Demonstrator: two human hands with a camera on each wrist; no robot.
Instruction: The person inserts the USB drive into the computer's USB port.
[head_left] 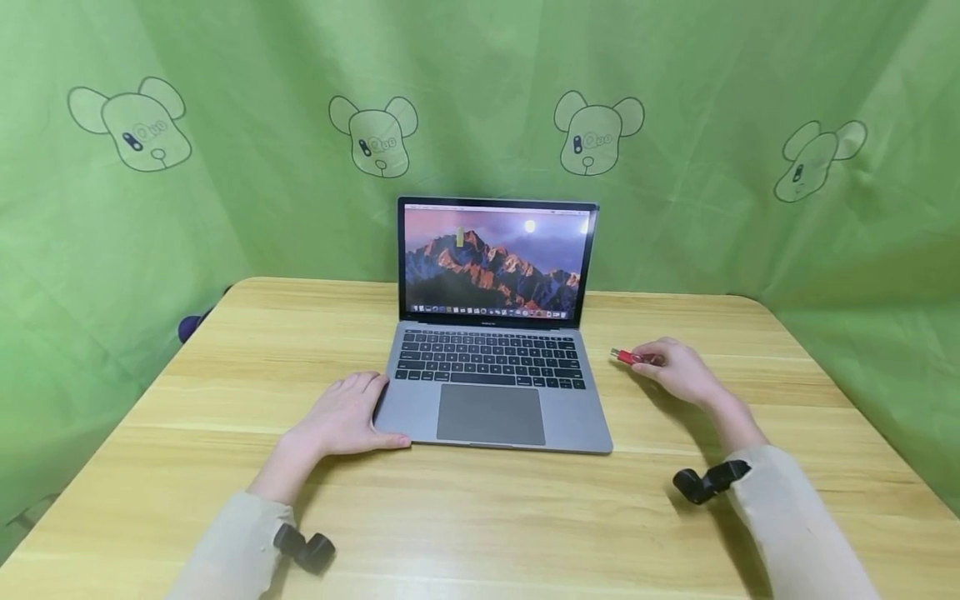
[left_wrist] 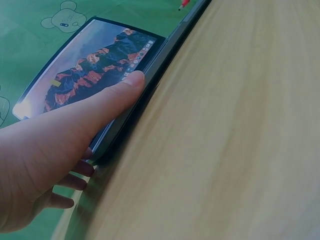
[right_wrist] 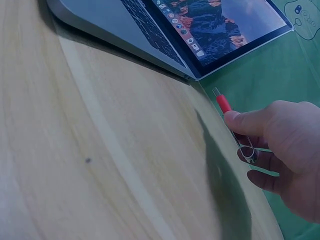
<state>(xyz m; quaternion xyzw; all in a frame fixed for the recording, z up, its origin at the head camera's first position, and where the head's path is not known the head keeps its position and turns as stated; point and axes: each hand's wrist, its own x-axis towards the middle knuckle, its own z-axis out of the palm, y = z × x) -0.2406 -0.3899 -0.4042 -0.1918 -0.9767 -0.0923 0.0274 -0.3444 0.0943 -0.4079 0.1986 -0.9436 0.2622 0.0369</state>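
A grey laptop (head_left: 495, 354) stands on the table with its lid up and its screen lit. My left hand (head_left: 341, 417) rests at its front left corner, fingers along the left side and the thumb lying straight at the front edge. To the right of the keyboard, my right hand (head_left: 678, 369) pinches a red USB flash drive (right_wrist: 223, 103) between thumb and fingers. The drive's metal plug (head_left: 615, 352) points toward the laptop's right side, with a gap between them. From the drive's other end, a metal loop (right_wrist: 247, 151) hangs by the fingers.
The light wooden table (head_left: 495, 525) carries the laptop. Behind it hangs a green curtain (head_left: 480, 50) printed with mouse faces. A black camera mount sits on each sleeve, left (head_left: 303, 548) and right (head_left: 708, 482). Something purple (head_left: 189, 327) shows beyond the table's left edge.
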